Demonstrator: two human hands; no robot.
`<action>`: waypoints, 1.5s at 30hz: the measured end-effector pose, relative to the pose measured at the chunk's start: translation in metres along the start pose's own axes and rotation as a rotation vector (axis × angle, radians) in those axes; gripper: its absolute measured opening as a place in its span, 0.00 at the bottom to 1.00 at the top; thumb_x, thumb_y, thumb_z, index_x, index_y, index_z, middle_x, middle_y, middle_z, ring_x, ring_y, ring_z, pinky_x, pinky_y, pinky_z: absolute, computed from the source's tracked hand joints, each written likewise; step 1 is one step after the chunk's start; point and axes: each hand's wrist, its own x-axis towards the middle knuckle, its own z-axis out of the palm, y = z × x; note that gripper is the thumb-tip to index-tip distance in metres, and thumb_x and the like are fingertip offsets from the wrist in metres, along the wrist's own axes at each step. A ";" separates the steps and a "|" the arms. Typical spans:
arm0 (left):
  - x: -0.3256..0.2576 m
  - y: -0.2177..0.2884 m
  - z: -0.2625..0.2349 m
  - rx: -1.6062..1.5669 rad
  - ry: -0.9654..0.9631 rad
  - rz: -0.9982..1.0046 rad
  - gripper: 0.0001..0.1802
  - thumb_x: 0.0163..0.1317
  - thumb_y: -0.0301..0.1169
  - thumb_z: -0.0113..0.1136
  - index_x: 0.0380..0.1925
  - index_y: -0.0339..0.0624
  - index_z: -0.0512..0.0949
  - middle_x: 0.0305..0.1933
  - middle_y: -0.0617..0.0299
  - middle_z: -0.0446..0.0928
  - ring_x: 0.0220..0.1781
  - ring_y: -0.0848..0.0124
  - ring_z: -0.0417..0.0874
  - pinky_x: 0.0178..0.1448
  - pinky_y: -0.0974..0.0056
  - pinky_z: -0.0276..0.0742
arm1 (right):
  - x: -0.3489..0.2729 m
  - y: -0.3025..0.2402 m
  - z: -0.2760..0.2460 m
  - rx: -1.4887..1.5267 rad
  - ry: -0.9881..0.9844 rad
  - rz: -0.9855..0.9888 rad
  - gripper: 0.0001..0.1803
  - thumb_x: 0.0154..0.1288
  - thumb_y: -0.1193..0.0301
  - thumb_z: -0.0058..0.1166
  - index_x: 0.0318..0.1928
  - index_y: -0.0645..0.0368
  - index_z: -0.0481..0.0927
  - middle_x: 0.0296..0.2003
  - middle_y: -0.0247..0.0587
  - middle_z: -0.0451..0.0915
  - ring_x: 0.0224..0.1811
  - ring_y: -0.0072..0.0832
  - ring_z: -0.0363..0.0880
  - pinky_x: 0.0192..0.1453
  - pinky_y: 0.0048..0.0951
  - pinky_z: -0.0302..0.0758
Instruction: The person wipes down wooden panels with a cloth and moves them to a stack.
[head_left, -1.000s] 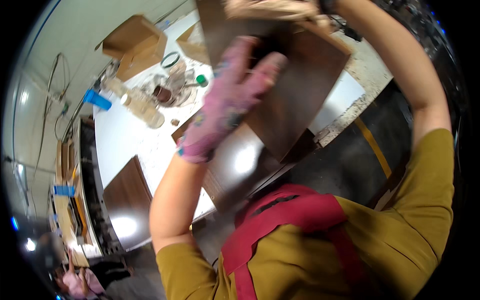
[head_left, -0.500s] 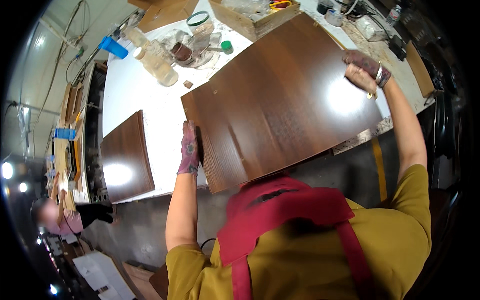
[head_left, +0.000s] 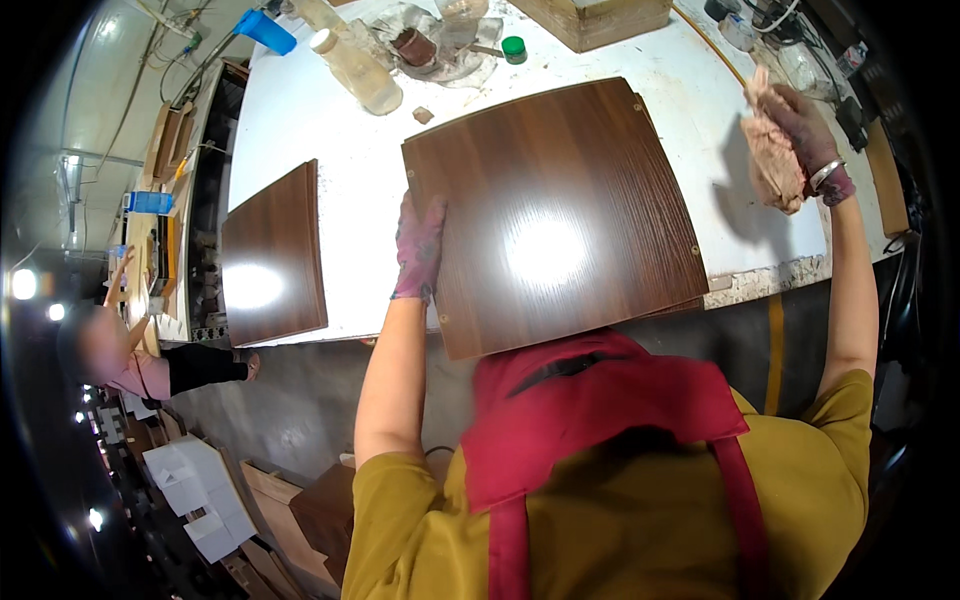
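Observation:
A dark brown wood-grain panel (head_left: 560, 170) lies in front of me on the white tabletop, with another panel's edge showing beneath it on the right. My left hand (head_left: 420, 245), in a purple patterned glove, rests at the panel's left edge. Its thumb lies apart from its stretched fingers. My right hand (head_left: 808, 135), also gloved, is above the tabletop to the right of the panel, apart from it. Its fingers are closed on a crumpled pinkish rag (head_left: 773, 160), which hangs down and casts a shadow.
More brown panels (head_left: 275, 245) lie at the table's left. Behind are a cloudy plastic bottle (head_left: 360, 75), a brown-stained cup (head_left: 415, 47), a green-lidded jar (head_left: 514, 50) and a wooden box (head_left: 590, 22). Cables and small containers crowd the far right. Another person (head_left: 130, 350) works at the left.
My right hand has left the panel's far right corner and moved right with the rag. The panel appears smaller and sits squarer to me. My left hand stays at its left edge.

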 end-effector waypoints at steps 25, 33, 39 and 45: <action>-0.002 0.003 0.000 0.216 0.085 0.092 0.36 0.67 0.53 0.53 0.62 0.33 0.65 0.58 0.42 0.73 0.60 0.51 0.74 0.63 0.56 0.68 | -0.128 -0.020 0.181 -0.674 -0.312 -0.677 0.22 0.59 0.68 0.57 0.55 0.56 0.75 0.39 0.43 0.77 0.39 0.38 0.77 0.43 0.39 0.73; -0.005 -0.003 -0.004 0.042 0.065 0.037 0.35 0.66 0.51 0.54 0.64 0.35 0.63 0.58 0.44 0.73 0.57 0.53 0.75 0.61 0.57 0.70 | -0.140 -0.034 0.268 -0.526 -0.758 -0.831 0.19 0.50 0.60 0.64 0.37 0.59 0.79 0.35 0.42 0.80 0.37 0.39 0.81 0.40 0.39 0.76; 0.002 -0.007 -0.005 0.083 0.037 0.117 0.33 0.68 0.47 0.53 0.66 0.37 0.61 0.58 0.47 0.72 0.57 0.59 0.74 0.63 0.58 0.68 | -0.146 -0.107 0.438 -0.238 -0.740 -1.198 0.07 0.51 0.71 0.57 0.33 0.57 0.80 0.31 0.43 0.81 0.34 0.42 0.80 0.39 0.43 0.76; 0.022 -0.050 -0.057 0.568 0.084 0.466 0.34 0.67 0.45 0.55 0.66 0.37 0.61 0.59 0.43 0.71 0.59 0.52 0.73 0.63 0.56 0.69 | -0.089 -0.084 0.342 0.045 -0.752 -0.809 0.16 0.62 0.61 0.54 0.46 0.57 0.78 0.37 0.46 0.82 0.39 0.45 0.80 0.45 0.41 0.76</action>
